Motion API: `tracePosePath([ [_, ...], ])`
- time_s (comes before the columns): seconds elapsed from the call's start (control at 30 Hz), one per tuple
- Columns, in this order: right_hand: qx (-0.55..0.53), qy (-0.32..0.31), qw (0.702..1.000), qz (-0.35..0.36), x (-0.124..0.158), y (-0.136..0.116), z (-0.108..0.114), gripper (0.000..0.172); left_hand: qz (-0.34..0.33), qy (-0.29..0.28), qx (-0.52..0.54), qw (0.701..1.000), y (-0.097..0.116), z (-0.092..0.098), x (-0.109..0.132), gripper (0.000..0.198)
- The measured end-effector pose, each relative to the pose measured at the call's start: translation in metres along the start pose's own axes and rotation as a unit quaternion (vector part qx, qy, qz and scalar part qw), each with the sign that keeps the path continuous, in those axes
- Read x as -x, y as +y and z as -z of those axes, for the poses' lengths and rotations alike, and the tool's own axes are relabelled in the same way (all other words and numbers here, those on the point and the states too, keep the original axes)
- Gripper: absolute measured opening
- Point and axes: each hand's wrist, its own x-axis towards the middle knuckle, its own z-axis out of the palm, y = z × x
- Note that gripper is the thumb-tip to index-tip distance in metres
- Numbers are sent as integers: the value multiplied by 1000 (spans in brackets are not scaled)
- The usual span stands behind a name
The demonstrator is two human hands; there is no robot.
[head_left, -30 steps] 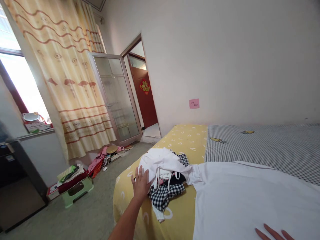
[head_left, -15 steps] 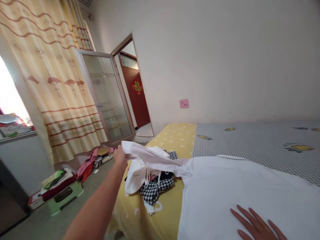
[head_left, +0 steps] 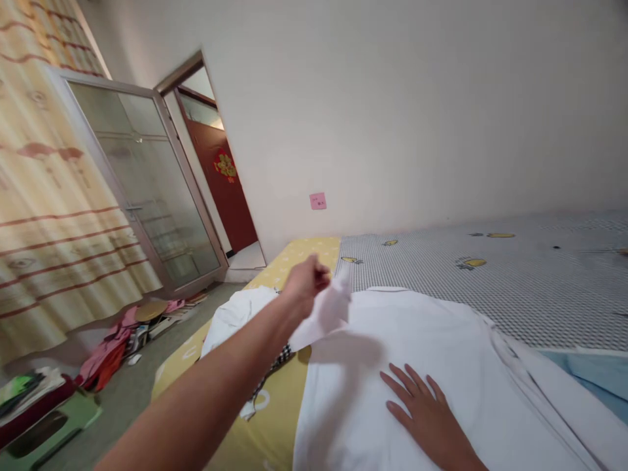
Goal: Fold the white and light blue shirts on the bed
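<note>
A white long-sleeved shirt [head_left: 373, 386] is spread over the bed in front of me. My left hand [head_left: 308, 284] is raised above its left edge, fingers curled on the sleeve [head_left: 326, 317], which is lifted off the bed and blurred by motion. Flat on the body of the shirt lies my right hand [head_left: 426, 413], its fingers spread and pressing on the cloth. Left of the shirt, partly behind my left forearm, is a heap of white clothing [head_left: 235, 317] with some black-and-white checked cloth [head_left: 283, 355].
The bed has a yellow patterned sheet [head_left: 284, 418] and a grey checked cover [head_left: 417, 261]. Light blue cloth [head_left: 596, 373] lies at the right. A green stool [head_left: 73, 418] bearing folded things stands on the floor at left, near scattered items [head_left: 112, 353]. A glass door [head_left: 147, 190] stands open.
My left hand has swung the sleeve from out at the left toward the shirt's body. My right hand stays flat on the shirt. The view has turned to the right.
</note>
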Motion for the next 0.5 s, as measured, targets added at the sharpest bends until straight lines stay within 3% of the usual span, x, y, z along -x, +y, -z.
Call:
tracePosePath([
  [0.07,-12,-13,1000,-12,1,0,2,55,-6,-88,-83,993,-24,-33,29,22],
  [0.13,-41,-23,999,-27,3,-1,5,56,-46,-201,-231,951,-55,-41,57,48],
  [0.17,-58,-24,997,-32,4,-2,7,56,-70,-243,-288,924,-72,-34,69,56],
  [0.23,-82,-21,996,-35,6,-4,10,57,-124,-257,-326,901,-110,-1,89,39],
  [0.27,-85,-21,995,-36,6,-4,11,57,-145,-235,-314,909,-130,25,97,27],
  [0.3,-83,-25,995,-42,6,-5,12,56,-137,-199,-303,922,-151,55,106,30],
  [0.37,-74,-35,995,-54,5,-6,12,55,-106,-47,-275,954,-197,121,126,45],
  [0.43,-56,-43,995,-64,4,-7,13,54,-35,110,-243,963,-245,181,154,65],
  [0.47,-47,-47,996,-66,4,-7,13,53,21,159,-219,963,-267,204,171,73],
  [0.5,-37,-53,996,-68,4,-7,14,52,85,170,-189,963,-287,222,189,77],
])
